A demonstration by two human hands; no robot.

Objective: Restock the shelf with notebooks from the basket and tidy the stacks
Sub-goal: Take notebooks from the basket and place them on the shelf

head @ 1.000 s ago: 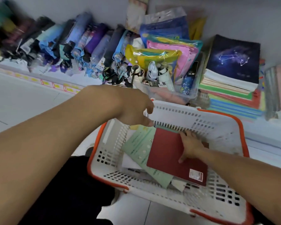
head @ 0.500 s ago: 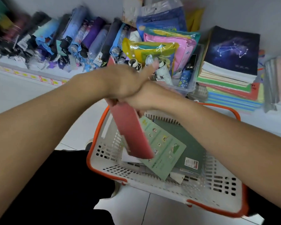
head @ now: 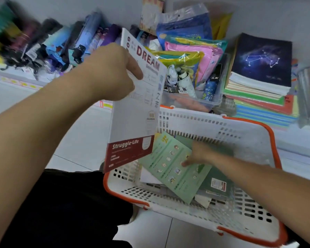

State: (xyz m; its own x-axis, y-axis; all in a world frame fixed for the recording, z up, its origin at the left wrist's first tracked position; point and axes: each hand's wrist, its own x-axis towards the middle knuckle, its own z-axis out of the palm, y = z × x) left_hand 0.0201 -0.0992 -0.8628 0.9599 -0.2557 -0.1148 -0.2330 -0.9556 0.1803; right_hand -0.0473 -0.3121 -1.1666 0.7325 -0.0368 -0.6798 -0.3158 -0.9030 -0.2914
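One white notebook (head: 136, 104) with a dark red band along its bottom edge is held upright above the near-left corner of the basket (head: 240, 133), its cover printed "DREAM" at the top and "Struggle Life" below. The left hand (head: 113, 72) grips it near the top, thumb pressed on the cover and the fingers behind it. Down inside the basket the right hand (head: 199, 154) reaches onto a pale green notebook (head: 175, 169) that lies slanted over the others; the hand is blurred, so I cannot tell whether its fingers are flat on it or closing round an edge. A dark green notebook (head: 218, 183) with a white sticker lies under the pale one. The basket is white plastic with an orange rim and sits on the tiled floor. Just beyond it, on the low shelf, a stack of notebooks (head: 261, 86) is topped by a dark cover with a constellation drawing. Left of that stack stands a clear bin of bright plastic pouches (head: 191, 56), and further left a row of folded umbrellas (head: 64, 45).
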